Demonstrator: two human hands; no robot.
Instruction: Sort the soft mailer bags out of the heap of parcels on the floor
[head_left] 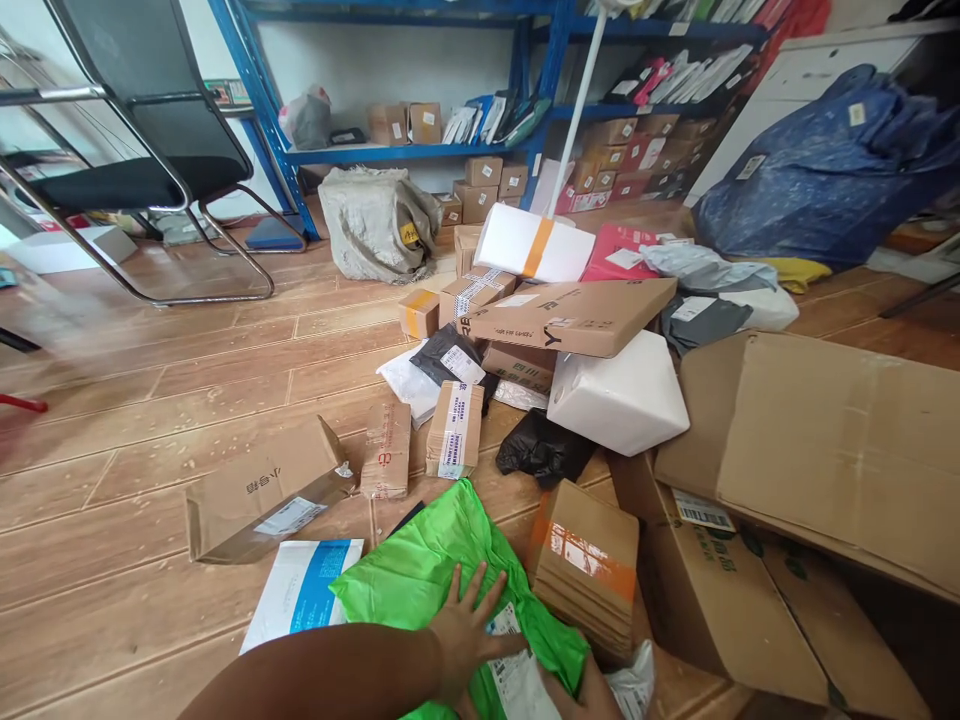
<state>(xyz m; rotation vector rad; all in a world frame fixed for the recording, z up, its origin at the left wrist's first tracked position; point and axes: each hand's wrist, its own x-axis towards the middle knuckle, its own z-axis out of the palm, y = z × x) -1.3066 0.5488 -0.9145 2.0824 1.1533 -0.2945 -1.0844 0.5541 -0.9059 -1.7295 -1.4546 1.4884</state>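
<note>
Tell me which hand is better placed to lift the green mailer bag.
Left, probably. The left hand lies flat, fingers spread, on the green mailer bag beside its label. The right hand barely shows at the bottom edge, partly under the bag.

Bare forearm, no sleeve; left hand [461,635] without rings or glove.

light: bright, even daylight | shadows: soft | blur: left edge smeared | distortion: wide-angle bending at edges

Glossy green plastic mailer [420,570], matt brown cardboard box [589,565], smooth wood-look plank floor [150,420], blue painted metal shelving [420,152]
</note>
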